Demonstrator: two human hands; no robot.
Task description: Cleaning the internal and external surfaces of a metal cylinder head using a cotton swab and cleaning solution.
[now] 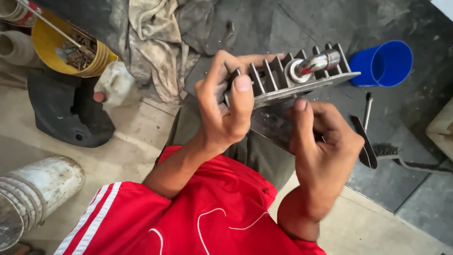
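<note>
Between the two hands, held up over the person's lap, sits a grey finned metal part [288, 80] — a flat plate with a row of upright ribs along its top and a shiny threaded metal fitting [315, 63] lying across the ribs near the far end. The left hand [225, 101] is clamped on the near end of the part, thumb pressed flat against the plate's edge and fingers wrapped behind the ribs. The right hand [325, 146] is closed just below the plate, its thumb tip touching the underside; what it grips is hidden by the fingers. Red shorts with white stripes [207, 212] fill the bottom of the view. Further out on the dark floor stand a blue plastic cup [383, 63] at the right, a dirty brush [391, 152] near the right hand, a crumpled grey rag [160, 42] above — and at the upper left, a yellow bowl of rusty bits [71, 49] beside a white jug [115, 85].
</note>
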